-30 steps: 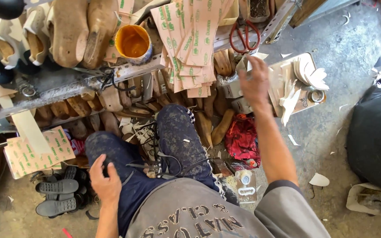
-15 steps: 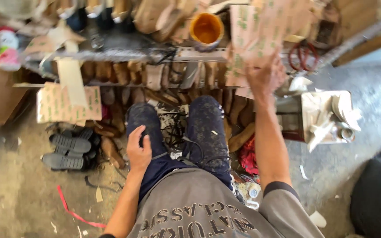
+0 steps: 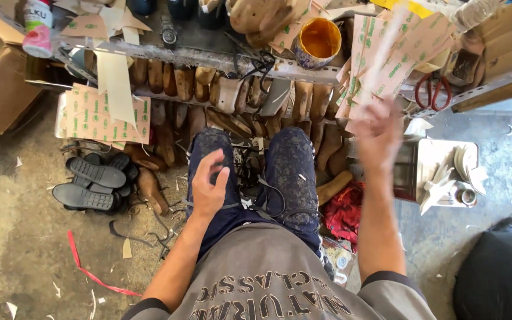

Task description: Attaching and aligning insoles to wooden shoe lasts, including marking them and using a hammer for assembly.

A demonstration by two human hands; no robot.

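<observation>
I sit facing a low metal shelf (image 3: 208, 56), with my knees in dark speckled trousers (image 3: 291, 172) below it. My left hand (image 3: 208, 189) rests on my left thigh, fingers loosely bent and holding nothing. Raised in front of the hanging printed cardboard sheets (image 3: 413, 50) is my right hand (image 3: 377, 133), blurred by motion. A pale cardboard strip (image 3: 386, 50), also blurred, appears to rise from its fingers. An open yellow glue pot (image 3: 318, 38) stands on the shelf just left of that hand.
Wooden shoe lasts (image 3: 179, 80) line the space under the shelf. Black soles (image 3: 90, 184) and a red strip (image 3: 84, 266) lie on the floor at left, near a cardboard box (image 3: 1, 89). Red scissors (image 3: 434, 89), a metal box (image 3: 445, 157) of scraps and a black bag (image 3: 499, 278) are at right.
My right hand has come off the stack of printed sheets and swung up and right with a pale strip. The left hand stays on the thigh. The view has shifted.
</observation>
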